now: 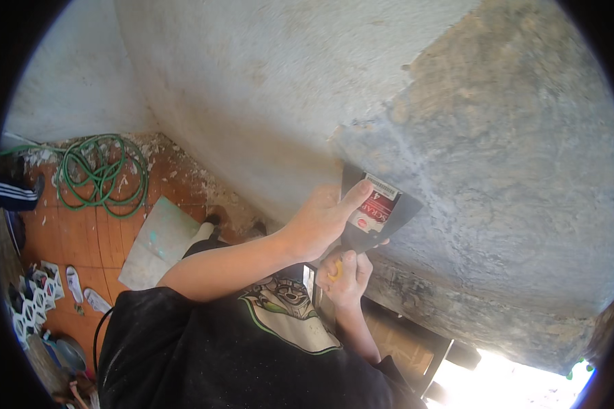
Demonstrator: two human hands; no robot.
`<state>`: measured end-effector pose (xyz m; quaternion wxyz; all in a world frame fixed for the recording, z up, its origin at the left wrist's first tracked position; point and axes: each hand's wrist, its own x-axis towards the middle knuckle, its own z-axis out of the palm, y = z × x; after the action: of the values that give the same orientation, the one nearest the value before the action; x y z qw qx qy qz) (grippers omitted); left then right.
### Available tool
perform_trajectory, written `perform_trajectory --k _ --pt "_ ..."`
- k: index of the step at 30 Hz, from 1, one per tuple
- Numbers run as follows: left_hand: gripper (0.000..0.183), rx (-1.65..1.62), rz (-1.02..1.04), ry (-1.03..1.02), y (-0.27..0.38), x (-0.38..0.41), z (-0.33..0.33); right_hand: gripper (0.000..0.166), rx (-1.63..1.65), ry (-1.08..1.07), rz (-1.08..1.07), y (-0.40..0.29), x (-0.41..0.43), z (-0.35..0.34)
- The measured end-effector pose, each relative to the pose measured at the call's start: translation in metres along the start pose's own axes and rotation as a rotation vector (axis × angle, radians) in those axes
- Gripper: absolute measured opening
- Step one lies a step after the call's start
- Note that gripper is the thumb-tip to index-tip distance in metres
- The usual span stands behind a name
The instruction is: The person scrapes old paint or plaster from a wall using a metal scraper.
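A wide scraper (403,210) with a flared metal blade is up in front of the wall, its blade edge pointing away from me. My right hand (349,276) is closed around its yellow handle (336,270). My left hand (332,214) holds the blade from the left, the thumb lying over a printed red and white label (376,207); its other fingers are largely hidden behind the blade. Behind the tool, the pale painted wall coating (266,66) ends in a ragged edge against a bare grey wall surface (506,168). Whether the blade touches the wall I cannot tell.
A coiled green hose (102,174) lies on the orange tiled floor (97,240) among pale flakes. Nearby are a stained sheet (156,245), white shoes (74,283) and a white lattice rack (38,301). Another person's striped leg (15,194) shows at far left. A rough ledge (465,307) borders the lower wall.
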<state>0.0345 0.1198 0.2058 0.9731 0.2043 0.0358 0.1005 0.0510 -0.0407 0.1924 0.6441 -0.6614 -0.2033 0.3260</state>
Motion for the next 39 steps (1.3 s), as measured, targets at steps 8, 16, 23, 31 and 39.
perform_trajectory --k 8,16,23,31,39 --pt "0.048 0.338 -0.015 0.014 0.017 -0.004 0.012 0.049 0.263 0.108 -0.085 0.032 0.012 0.018" --pt "0.044 0.465 0.078 0.086 -0.002 -0.001 0.011 0.066 0.079 0.115 0.012 0.039 0.005 0.012" --pt "0.043 0.497 -0.012 0.029 0.011 0.002 0.013 0.054 0.295 -0.058 -0.118 0.048 0.018 -0.001" --pt "0.040 0.484 0.084 0.072 0.015 0.002 0.019 0.058 0.338 0.024 -0.125 0.036 0.021 0.016" --pt "0.044 0.511 0.112 0.072 0.017 0.000 0.022 0.059 0.387 0.058 -0.088 0.034 0.018 0.022"
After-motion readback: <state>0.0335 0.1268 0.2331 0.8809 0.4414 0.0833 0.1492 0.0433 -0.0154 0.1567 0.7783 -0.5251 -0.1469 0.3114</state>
